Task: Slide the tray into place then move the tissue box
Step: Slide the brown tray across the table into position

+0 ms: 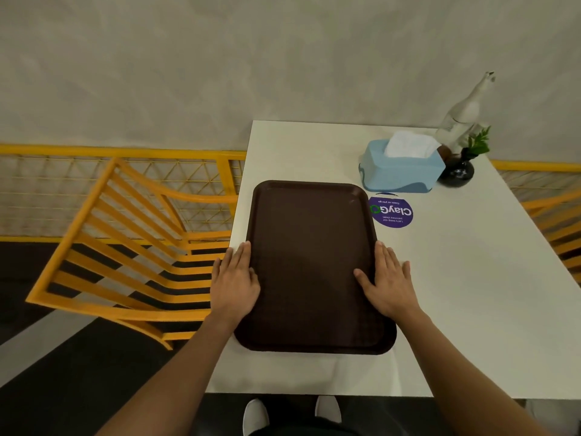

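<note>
A dark brown tray (311, 262) lies flat on the white table (465, 278), near its left edge. My left hand (234, 281) lies flat on the tray's left rim, fingers together and pointing away from me. My right hand (388, 283) lies flat on the right rim, its thumb resting inside the tray. Neither hand curls around the rim. A light blue tissue box (399, 169) with a white tissue sticking up stands beyond the tray's far right corner, apart from it.
A purple round sticker (391, 212) is on the table between tray and tissue box. A dark vase with a green sprig (459, 171) and a clear glass bottle (465, 114) stand behind the box. Yellow chairs (125, 247) flank the table; a wall rises behind.
</note>
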`<state>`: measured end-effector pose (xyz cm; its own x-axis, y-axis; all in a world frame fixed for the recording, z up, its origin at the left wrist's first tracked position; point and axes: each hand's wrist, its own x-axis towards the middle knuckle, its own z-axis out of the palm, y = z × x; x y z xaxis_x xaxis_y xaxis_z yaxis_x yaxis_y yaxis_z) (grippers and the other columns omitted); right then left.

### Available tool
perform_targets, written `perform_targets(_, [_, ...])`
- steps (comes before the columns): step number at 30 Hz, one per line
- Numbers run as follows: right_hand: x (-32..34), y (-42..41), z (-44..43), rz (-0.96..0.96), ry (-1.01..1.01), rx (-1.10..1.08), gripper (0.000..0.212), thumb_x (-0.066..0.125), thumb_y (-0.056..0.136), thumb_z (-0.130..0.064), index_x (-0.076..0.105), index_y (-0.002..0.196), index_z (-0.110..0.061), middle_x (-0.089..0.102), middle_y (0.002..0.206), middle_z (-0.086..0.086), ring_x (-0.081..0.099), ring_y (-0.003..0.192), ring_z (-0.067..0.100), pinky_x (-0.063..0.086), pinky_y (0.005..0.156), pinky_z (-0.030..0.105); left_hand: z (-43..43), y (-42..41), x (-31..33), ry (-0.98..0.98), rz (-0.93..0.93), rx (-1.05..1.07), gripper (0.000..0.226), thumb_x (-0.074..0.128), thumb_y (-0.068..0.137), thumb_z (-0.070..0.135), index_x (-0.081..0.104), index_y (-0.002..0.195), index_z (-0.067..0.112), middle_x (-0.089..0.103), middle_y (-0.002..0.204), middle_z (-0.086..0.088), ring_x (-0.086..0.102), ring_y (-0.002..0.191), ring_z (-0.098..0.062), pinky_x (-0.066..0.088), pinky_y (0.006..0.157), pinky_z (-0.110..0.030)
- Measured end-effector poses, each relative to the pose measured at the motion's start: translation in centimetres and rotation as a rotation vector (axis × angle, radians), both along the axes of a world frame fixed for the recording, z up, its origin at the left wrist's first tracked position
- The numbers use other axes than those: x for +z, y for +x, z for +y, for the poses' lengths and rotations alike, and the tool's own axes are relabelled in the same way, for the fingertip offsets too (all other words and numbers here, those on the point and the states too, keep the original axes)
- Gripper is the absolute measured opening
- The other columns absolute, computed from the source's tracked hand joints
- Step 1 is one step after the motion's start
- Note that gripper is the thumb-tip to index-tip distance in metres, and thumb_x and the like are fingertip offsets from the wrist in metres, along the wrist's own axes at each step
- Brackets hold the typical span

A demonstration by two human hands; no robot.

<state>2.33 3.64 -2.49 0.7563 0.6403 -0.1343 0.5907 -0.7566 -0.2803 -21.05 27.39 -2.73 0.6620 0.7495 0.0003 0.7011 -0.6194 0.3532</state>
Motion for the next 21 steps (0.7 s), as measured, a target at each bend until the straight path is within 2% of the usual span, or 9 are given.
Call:
perform_targets(14, [0.1, 0.0, 0.9, 0.038, 0.053, 0.02, 0.086, 0.032, 0.098, -0.067, 0.002, 0.162, -0.018, 0.014, 0.169, 0.005, 0.01, 0.155, 0.028, 0.006, 0.124, 0.054, 0.5, 0.0, 1.1, -0.019, -0.032, -0.037, 0.058, 0.037, 0.105, 0.022, 0.022, 0.16, 0.012, 0.034, 0.163, -0.008, 0.024, 0.153, -0.026, 0.021, 0.126, -0.045])
perform_targets(21, [0.4, 0.4, 0.9, 0.021, 0.066, 0.016, 0.084, 0.035, 0.097, -0.067, 0.008, 0.162, -0.019, 0.024, 0.167, 0.005, 0.018, 0.154, 0.028, 0.009, 0.123, 0.056, 0.3, 0.2, 1.3, -0.07, -0.065, -0.032, 0.058, 0.039, 0.105, 0.02, 0.02, 0.16, 0.012, 0.034, 0.163, -0.01, 0.024, 0.153, -0.027, 0.023, 0.125, -0.044])
